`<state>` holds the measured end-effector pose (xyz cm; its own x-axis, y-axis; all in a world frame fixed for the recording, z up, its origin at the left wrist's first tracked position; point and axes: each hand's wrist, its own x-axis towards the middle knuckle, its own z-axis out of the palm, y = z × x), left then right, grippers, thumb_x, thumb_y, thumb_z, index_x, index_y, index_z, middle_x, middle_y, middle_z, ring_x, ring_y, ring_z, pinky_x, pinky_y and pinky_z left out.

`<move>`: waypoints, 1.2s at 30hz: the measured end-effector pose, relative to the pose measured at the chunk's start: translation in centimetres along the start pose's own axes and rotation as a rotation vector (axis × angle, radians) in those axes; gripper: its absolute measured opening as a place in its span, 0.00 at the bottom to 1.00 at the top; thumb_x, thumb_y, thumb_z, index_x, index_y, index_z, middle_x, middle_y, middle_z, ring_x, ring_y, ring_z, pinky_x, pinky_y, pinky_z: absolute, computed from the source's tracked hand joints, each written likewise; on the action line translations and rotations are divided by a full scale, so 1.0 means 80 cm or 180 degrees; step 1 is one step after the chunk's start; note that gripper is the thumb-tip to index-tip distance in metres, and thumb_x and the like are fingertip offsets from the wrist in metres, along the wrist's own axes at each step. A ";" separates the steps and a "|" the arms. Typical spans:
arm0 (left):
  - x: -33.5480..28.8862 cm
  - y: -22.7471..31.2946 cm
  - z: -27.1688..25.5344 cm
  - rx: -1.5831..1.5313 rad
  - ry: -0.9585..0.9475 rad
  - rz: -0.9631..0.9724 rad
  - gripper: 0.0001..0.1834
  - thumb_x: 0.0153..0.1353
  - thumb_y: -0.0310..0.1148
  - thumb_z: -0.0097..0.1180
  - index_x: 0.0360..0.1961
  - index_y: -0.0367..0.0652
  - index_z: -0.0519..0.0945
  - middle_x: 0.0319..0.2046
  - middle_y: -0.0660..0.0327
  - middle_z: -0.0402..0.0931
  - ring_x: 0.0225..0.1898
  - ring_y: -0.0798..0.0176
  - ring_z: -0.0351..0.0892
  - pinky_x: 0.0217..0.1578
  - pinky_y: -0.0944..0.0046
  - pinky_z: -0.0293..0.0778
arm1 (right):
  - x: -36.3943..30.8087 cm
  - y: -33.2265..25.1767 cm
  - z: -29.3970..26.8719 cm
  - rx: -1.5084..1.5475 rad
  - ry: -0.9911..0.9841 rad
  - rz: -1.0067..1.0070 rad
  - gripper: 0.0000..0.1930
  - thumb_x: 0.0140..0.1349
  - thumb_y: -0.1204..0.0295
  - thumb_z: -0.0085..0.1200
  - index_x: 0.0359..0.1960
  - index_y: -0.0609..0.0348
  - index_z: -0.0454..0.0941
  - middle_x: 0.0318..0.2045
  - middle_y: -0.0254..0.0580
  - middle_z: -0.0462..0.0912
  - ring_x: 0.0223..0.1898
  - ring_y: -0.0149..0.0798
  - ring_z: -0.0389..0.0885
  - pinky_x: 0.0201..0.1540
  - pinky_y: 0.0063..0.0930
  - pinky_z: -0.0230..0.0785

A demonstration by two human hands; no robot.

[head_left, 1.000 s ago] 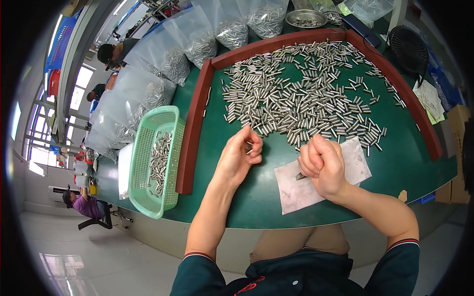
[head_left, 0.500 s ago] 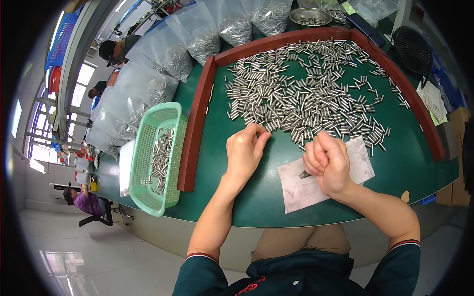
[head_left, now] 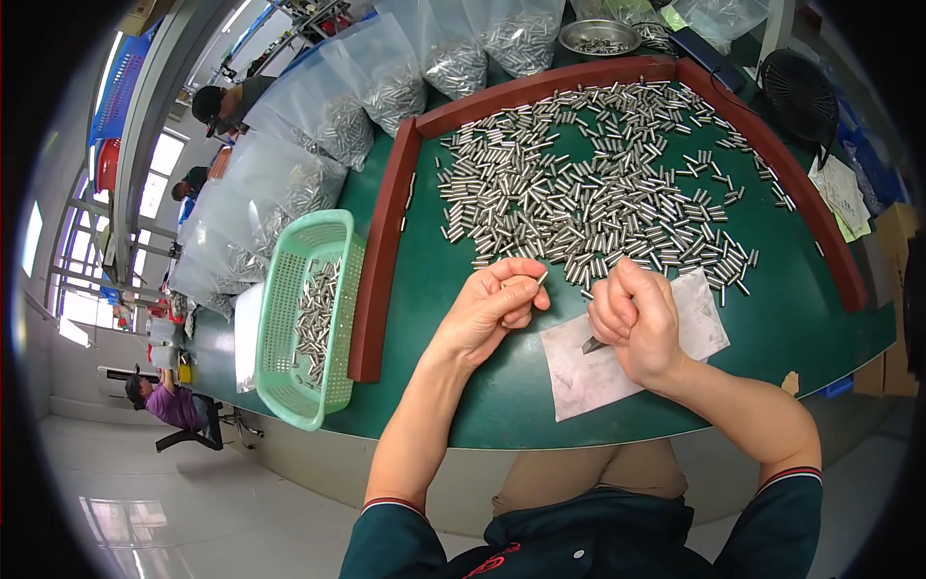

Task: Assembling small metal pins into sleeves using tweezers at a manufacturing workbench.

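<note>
A: Currently, left hand (head_left: 490, 309) sits above the green table (head_left: 434, 289), just in front of the pile of small metal cylinders (head_left: 588, 183). Grip state?

B: Narrow pinch. Thumb and fingertips close on one metal pin (head_left: 541, 278), which pokes out toward the right hand. The rest of the fingers curl under.

A: Right hand (head_left: 637, 318)?

B: Closed in a fist around a small dark pointed tool (head_left: 591, 344); only the tip shows below the fist, over the white paper sheet (head_left: 588, 372). The sheet lies flat on the table, near the front edge.

A: Hands touching?

B: Apart, but close. The pin lies between them, nearer the left.

A: Surroundings?

B: Red-brown raised border (head_left: 386, 261) frames the cylinders on three sides. Left of it, a light green plastic basket (head_left: 280, 328) holds more cylinders. Clear plastic bags (head_left: 318, 145) of the same parts are stacked along the far left. A round metal dish (head_left: 598, 37) stands at the far edge, and a black fan (head_left: 799, 95) at the far right.
</note>
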<state>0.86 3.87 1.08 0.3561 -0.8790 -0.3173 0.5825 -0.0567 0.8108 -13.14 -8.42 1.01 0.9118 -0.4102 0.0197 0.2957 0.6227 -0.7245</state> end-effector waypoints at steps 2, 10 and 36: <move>0.000 0.000 -0.002 0.0180 0.0042 0.0003 0.06 0.55 0.25 0.50 0.35 0.37 0.73 0.24 0.59 0.74 0.15 0.79 0.56 0.16 0.79 0.53 | 0.000 0.000 0.000 0.0009 0.0006 0.0013 0.23 0.63 0.62 0.31 0.08 0.52 0.52 0.06 0.30 0.53 0.08 0.23 0.45 0.11 0.18 0.39; 0.000 -0.004 0.002 0.1005 0.0302 0.0154 0.07 0.53 0.25 0.51 0.34 0.36 0.75 0.25 0.61 0.75 0.19 0.80 0.62 0.18 0.80 0.54 | 0.000 0.000 -0.002 0.0135 -0.0026 0.0015 0.23 0.63 0.65 0.31 0.09 0.55 0.53 0.07 0.30 0.55 0.09 0.23 0.47 0.12 0.18 0.40; -0.026 -0.018 0.052 0.4233 0.0245 0.0336 0.08 0.43 0.26 0.58 0.20 0.38 0.70 0.07 0.68 0.50 0.11 0.72 0.50 0.14 0.68 0.51 | -0.005 0.001 0.000 -0.0055 0.0019 -0.0377 0.22 0.62 0.65 0.30 0.08 0.53 0.53 0.06 0.30 0.54 0.09 0.24 0.45 0.13 0.19 0.41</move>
<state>-3.74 3.82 2.60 0.4207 -0.8814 -0.2149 -0.5847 -0.4445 0.6787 -13.47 -8.18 0.96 0.8690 -0.4842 0.1020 0.3964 0.5580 -0.7290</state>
